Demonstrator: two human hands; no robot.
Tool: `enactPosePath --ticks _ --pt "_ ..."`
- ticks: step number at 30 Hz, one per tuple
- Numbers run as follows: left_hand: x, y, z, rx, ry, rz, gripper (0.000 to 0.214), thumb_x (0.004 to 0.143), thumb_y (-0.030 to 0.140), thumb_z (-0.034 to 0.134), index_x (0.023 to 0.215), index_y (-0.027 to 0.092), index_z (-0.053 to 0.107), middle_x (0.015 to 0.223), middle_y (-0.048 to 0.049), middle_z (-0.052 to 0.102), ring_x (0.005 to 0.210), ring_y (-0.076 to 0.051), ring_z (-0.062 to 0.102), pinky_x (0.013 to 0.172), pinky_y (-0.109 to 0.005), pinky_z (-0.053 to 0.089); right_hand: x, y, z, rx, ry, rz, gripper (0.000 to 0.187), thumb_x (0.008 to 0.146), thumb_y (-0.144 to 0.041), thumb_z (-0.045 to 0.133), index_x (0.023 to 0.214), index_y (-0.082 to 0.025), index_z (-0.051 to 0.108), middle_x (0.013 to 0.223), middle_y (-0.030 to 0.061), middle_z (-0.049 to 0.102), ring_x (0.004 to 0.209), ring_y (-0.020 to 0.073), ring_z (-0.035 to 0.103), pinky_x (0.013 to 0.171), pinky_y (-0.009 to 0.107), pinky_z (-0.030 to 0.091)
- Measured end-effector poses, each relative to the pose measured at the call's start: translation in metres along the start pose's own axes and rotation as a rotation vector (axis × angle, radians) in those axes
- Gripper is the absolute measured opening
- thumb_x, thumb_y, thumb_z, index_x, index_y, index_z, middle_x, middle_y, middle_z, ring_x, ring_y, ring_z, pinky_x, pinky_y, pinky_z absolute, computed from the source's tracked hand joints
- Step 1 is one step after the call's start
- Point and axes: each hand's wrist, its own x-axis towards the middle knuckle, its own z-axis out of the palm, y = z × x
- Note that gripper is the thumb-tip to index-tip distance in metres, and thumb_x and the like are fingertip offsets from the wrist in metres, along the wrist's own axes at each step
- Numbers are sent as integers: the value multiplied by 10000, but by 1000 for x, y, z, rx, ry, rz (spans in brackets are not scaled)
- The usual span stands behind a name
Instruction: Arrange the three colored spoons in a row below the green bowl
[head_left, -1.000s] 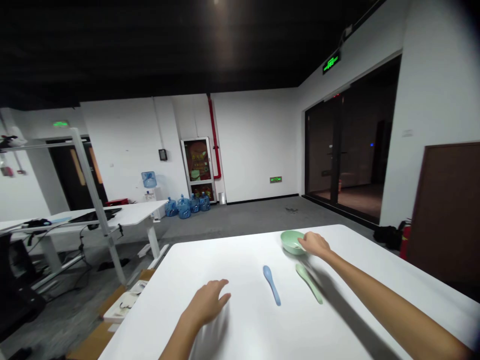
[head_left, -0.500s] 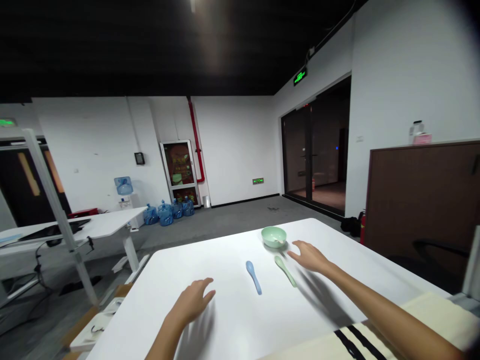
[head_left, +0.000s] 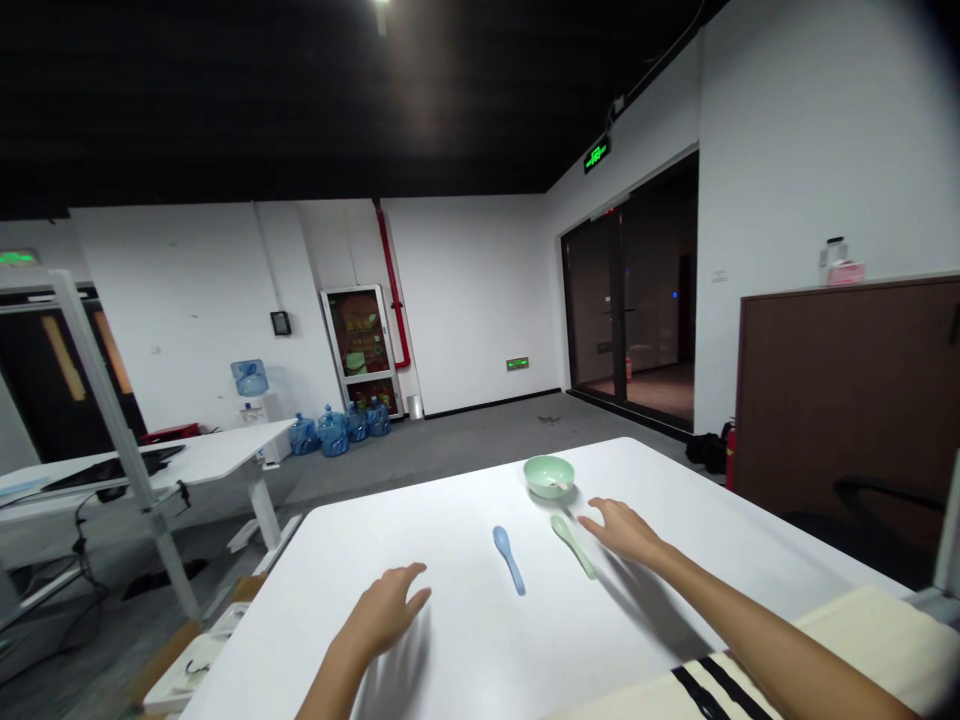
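Observation:
On a white table [head_left: 450, 545] stands a pale green bowl [head_left: 549, 477], with a small pale utensil [head_left: 556, 484] resting inside it. A blue plastic spoon [head_left: 508, 559] and a pale green plastic spoon [head_left: 574, 546] lie side by side nearer to me. My right hand [head_left: 622, 532] hovers just right of the green spoon, fingers spread, apparently not touching it. My left hand [head_left: 386, 612] sits near the table's front, left of the blue spoon, holding nothing.
A cream cloth with black stripes [head_left: 825, 645] lies at the lower right. A white desk [head_left: 172, 465] stands to the left, and a brown cabinet [head_left: 847, 400] to the right. Several blue water jugs [head_left: 334, 433] line the far wall.
My right hand has drawn back from the bowl toward the green spoon, mostly before the latest frame. The view has swung left, and the bowl and both spoons stay in place.

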Motion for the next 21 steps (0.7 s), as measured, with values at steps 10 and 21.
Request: enactPosePath --ticks 10,21 --pt "-1 2 -2 8 2 -13 546 928 483 386 1398 232 505 1382 -86 588 1269 -273 532 1033 -396 415 70 -30 -26 -115 7 45 456 881 -498 491 1052 -143 720 1040 170 719 1061 286 642 787 289 417" --pt "3 0 -1 -28 -4 -34 563 920 512 406 1405 243 501 1410 -78 569 1285 -271 517 1060 -406 401 144 -29 21 -171 -82 183 391 825 -381 560 1091 -120 681 1115 179 693 1014 291 666 708 298 440"
